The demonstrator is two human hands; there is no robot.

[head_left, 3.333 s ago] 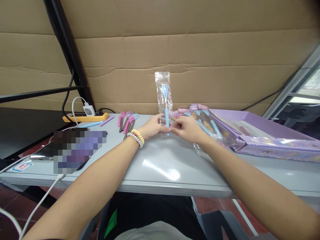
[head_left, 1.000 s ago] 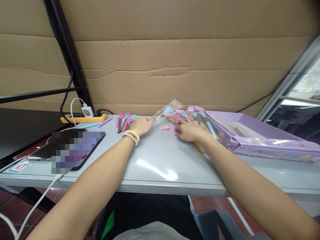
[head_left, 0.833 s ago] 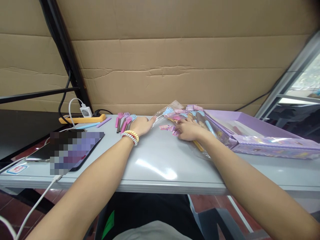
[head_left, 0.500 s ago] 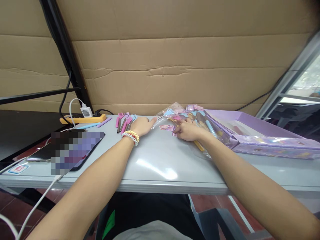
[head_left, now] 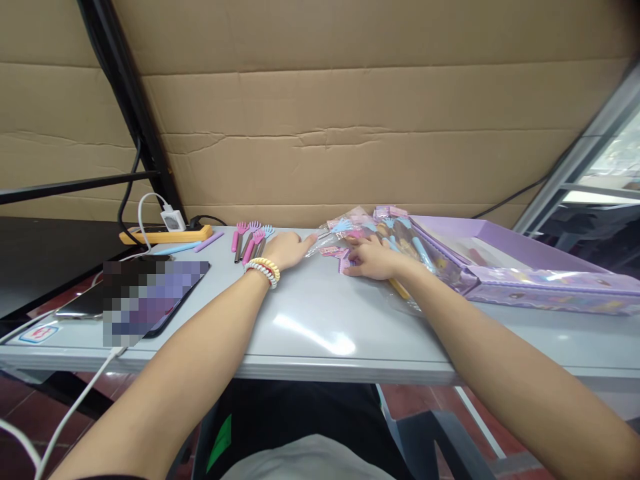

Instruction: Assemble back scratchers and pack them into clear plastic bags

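My left hand, with bracelets at the wrist, is closed near the bag's left end. From its thumb a thin rod runs right to a blue claw-shaped back scratcher head; the handle is hidden by the hand. The head lies at a clear plastic bag; I cannot tell how far inside it is. My right hand has curled fingers pressed on the bag beside small pink printed labels. Right of it lie bagged back scratchers with blue heads. Several loose pink and blue back scratchers lie left of my left hand.
An open lilac box stands at the right. On the left are phones with white cables, a yellow power strip with a charger, and blue and purple sticks. A cardboard wall rises behind the table.
My left hand and the blue scratcher head have shifted slightly right together. The right hand stays nearly in place on the bag, its fingers slightly moved.
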